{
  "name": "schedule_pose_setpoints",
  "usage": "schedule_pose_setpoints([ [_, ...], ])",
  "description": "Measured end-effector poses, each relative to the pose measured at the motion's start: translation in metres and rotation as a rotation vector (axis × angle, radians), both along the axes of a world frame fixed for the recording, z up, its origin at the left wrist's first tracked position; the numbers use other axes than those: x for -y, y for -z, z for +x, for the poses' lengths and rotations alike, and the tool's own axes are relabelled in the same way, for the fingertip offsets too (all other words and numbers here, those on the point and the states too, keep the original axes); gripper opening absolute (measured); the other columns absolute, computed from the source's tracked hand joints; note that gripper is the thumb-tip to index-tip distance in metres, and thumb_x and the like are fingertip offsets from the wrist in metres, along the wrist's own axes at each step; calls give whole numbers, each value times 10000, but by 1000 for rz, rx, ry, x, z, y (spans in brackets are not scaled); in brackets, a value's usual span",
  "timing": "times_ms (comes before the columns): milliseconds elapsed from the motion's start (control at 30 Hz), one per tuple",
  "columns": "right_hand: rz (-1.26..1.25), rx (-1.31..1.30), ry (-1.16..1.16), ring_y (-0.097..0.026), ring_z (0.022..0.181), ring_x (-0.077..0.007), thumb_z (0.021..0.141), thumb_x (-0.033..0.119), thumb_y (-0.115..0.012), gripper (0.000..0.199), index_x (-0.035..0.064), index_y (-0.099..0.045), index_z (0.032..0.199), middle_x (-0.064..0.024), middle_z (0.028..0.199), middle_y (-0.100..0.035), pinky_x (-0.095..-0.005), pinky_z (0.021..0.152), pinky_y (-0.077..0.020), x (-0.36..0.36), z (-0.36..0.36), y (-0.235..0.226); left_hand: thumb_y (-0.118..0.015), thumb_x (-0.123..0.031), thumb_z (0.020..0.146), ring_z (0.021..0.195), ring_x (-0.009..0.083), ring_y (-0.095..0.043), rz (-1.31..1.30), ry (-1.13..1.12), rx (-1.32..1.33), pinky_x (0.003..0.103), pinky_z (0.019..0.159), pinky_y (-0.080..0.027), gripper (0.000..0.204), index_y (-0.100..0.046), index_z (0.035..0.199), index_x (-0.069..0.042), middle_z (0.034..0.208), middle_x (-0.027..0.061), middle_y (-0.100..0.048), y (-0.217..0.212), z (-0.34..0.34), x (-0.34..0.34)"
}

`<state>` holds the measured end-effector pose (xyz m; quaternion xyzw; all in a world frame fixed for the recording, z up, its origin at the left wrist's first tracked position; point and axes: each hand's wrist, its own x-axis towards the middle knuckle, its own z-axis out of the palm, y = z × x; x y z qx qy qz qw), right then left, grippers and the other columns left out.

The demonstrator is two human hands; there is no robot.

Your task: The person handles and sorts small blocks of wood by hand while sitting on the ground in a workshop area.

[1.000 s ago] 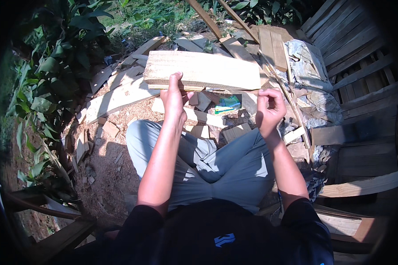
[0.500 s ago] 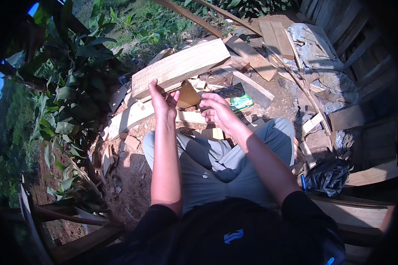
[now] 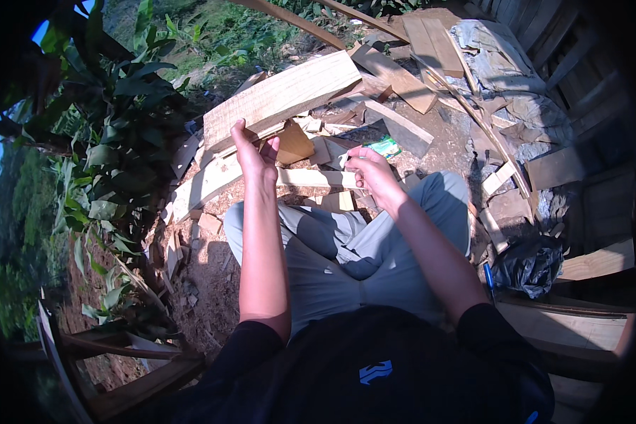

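Note:
A thick, pale wooden beam (image 3: 283, 99) lies slanted in front of me, raised on other pieces of wood. At its near lower edge is my left hand (image 3: 256, 161), thumb up and fingers apart; whether it touches the beam I cannot tell. My right hand (image 3: 374, 175) is to the right, above my knee, its fingers curled in towards the thumb. Anything small between them is hidden. A pale wood strip (image 3: 314, 178) lies between the hands, below a brown wood block (image 3: 295, 143). Just beyond my right hand lies a green packet (image 3: 385, 147).
Wood offcuts and shavings cover the ground. Longer boards (image 3: 396, 78) lie at the far right, near a grey sheet-like heap (image 3: 498, 56). A black plastic bag (image 3: 528, 272) and a blue pen-like object (image 3: 489, 275) are at my right. Leafy plants (image 3: 120, 148) stand at left.
My right hand has moved right and slightly down, away from my left hand, and its fingers have curled in. My left hand stays by the beam. The view has shifted a little.

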<state>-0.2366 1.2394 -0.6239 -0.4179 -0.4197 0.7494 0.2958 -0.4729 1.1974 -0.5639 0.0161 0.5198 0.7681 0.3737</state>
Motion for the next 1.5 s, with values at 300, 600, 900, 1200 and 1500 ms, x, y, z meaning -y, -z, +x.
schedule_pose_setpoints([
  [300, 1486, 406, 23, -581, 1062, -256, 705, 152, -796, 659, 122, -538, 1310, -111, 1137, -585, -385, 936, -467, 9, -11, -114, -667, -550, 828, 901, 224, -561, -22, 49, -75, 334, 717, -523, 473, -533, 995, -128, 1002, 69, -469, -9, 25, 1],
  [600, 1561, 840, -724, -404, 1361, -416, 556, 363, -914, 1169, 317, -302, 1552, -235, 1487, -406, -513, 1138, -311, -85, -53, -150, -639, -497, 872, 694, 163, -601, -19, 99, -114, 269, 588, -530, 440, -551, 1031, -96, 904, 63, -535, -3, 38, 2],
  [900, 1602, 860, -640, -452, 1303, -396, 648, 281, -824, 1043, 336, -304, 1551, -211, 1420, -457, -541, 1111, -304, -82, -58, -130, -654, -469, 861, 733, 129, -611, -33, 96, -140, 243, 554, -513, 477, -571, 1109, -70, 946, 59, -584, -2, 25, 1],
  [1200, 1593, 879, -615, -449, 1303, -396, 662, 306, -830, 1036, 353, -299, 1550, -205, 1403, -468, -527, 1102, -312, -84, -54, -129, -679, -462, 846, 682, 125, -590, -34, 97, -160, 239, 523, -508, 450, -592, 1022, -57, 883, 44, -561, -4, 29, -2],
  [1500, 1596, 879, -598, -455, 1296, -385, 670, 311, -840, 1026, 356, -309, 1547, -187, 1403, -475, -505, 1088, -321, -81, -57, -126, -682, -469, 848, 639, 117, -599, -28, 77, -159, 219, 511, -514, 465, -588, 1014, -45, 867, 54, -589, -8, 30, 2],
])
